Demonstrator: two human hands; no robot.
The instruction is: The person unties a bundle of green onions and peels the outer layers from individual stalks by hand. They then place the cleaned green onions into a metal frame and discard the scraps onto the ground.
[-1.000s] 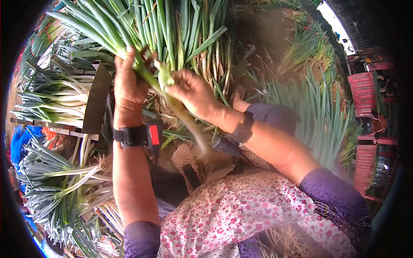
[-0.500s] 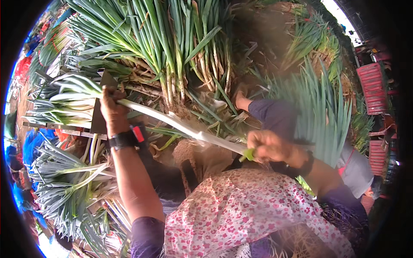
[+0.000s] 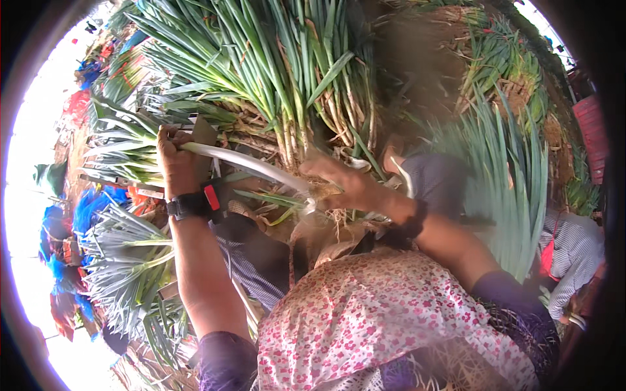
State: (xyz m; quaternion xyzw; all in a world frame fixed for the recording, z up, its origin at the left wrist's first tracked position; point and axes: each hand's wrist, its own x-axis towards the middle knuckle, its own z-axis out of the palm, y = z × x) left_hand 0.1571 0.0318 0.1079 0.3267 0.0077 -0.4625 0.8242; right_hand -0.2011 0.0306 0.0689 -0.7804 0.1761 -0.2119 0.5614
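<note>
A long green onion (image 3: pixel 244 161) stretches between my two hands, its white shank slightly bowed. My left hand (image 3: pixel 172 156), with a dark band on the wrist, is closed around the shank near where the leaves (image 3: pixel 127 133) fan out to the left. At the root end, my right hand (image 3: pixel 345 186) has its fingers bent around the base, a little blurred. Thin roots (image 3: pixel 339 221) dangle below it, and a loose pale strip of skin shows beside the base.
Tall green onions (image 3: pixel 274 72) are heaped ahead. More lie at the left (image 3: pixel 130 260) and the right (image 3: pixel 502 189). A metal stand (image 3: pixel 203 130) is beside my left hand. A flowered cloth (image 3: pixel 365 313) covers my lap. Another person (image 3: pixel 574 254) is at the right edge.
My right hand has moved left and up, from the far right to the onion's root end. The green scrap at its fingers no longer shows. My left hand keeps its grip; the view has shifted slightly.
</note>
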